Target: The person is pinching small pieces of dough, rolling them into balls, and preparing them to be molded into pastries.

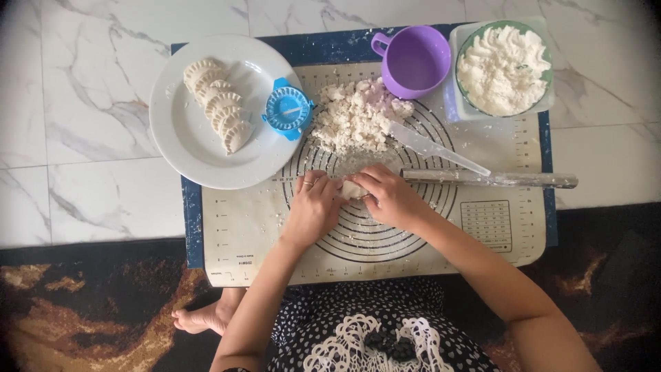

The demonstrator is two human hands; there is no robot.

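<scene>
Pinching a small pale dough lump between left hand and right hand, both curled closed on it, over the ringed mat's centre. Lump mostly hidden, surface floury.

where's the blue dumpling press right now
In the head view, the blue dumpling press sits upper left of centre, resting on the right rim of the white plate, between the row of shaped dumplings and the pile of crumbly dough.
</scene>
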